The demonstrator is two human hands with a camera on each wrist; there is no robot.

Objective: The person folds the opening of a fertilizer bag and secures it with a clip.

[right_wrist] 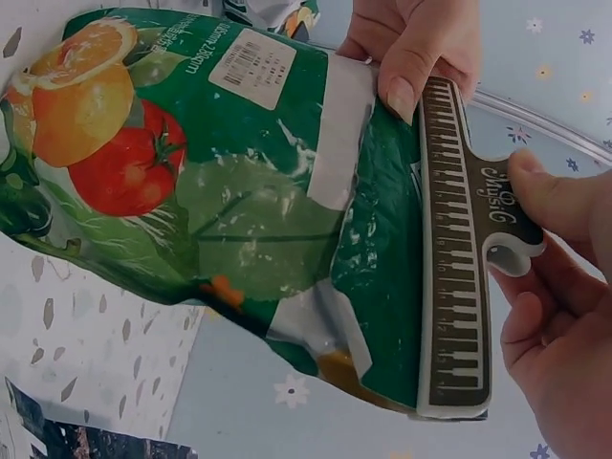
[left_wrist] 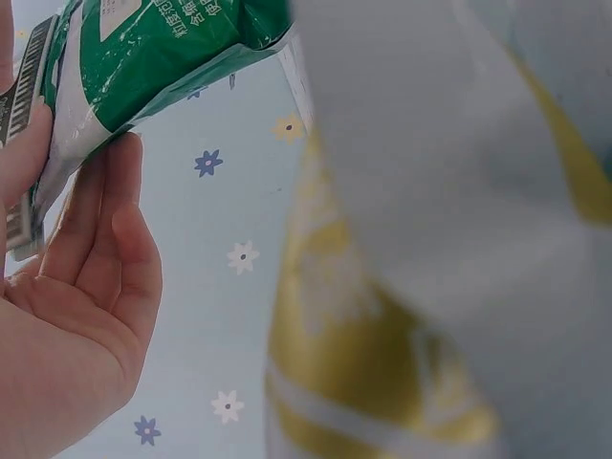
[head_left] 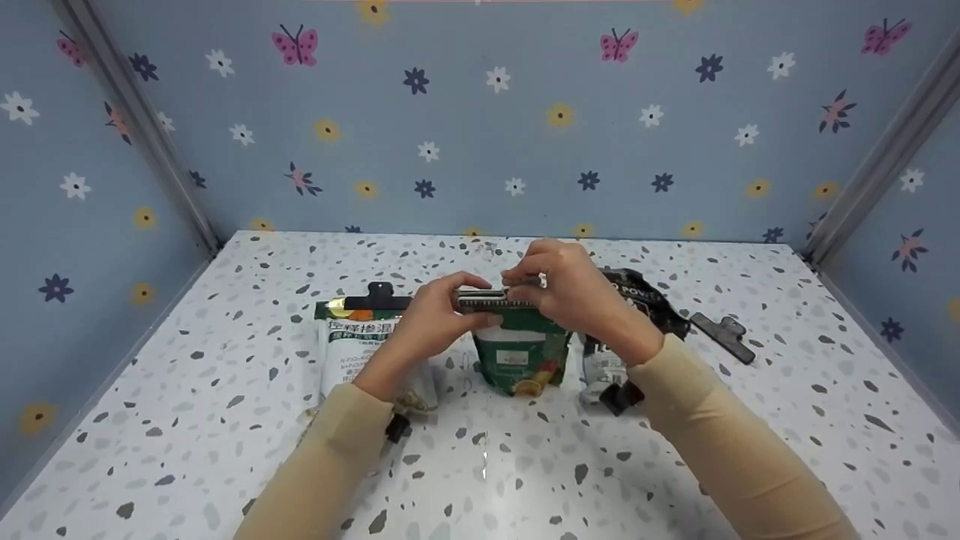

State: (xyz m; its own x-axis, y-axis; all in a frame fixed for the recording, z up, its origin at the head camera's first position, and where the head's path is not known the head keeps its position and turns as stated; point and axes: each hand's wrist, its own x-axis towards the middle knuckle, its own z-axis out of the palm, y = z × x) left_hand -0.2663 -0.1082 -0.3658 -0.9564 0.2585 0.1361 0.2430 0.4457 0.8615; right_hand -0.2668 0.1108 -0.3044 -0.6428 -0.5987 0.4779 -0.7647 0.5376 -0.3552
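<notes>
Apparently at the clipping step: seating a keyboard-print clip (right_wrist: 454, 258) along the top edge of a green bag (right_wrist: 229, 191) with fruit and vegetables printed on its front. Upright in the head view, near the middle of the worktop (head_left: 525, 487), between a white bag (head_left: 349, 351) on the left and a black bag (head_left: 654, 300) on the right.

With both hands busy at that top edge, close to each other. With the left hand (head_left: 436, 315), pinching the bag's top at one end of the clip, by thumb in front and fingers behind. With the right hand (head_left: 568, 289), gripping the clip's protruding tab between thumb and fingers. Spanning nearly the whole width of the bag in the right wrist view, and running along its edge. Too hidden at the clip's mouth, though, to judge the depth of bite on the film.

Likely called for next: squaring the clip over the edge, keeping the film flat with the left hand, then easing off the tab. Worth checking both corners before release, given the risk of one slipping out. Already done on the white bag, judging by the black clip (head_left: 380, 301) along its top. Worth noting, on the worktop just beside the black bag: a loose dark clip (head_left: 724, 337), perhaps meant for that one.
</notes>
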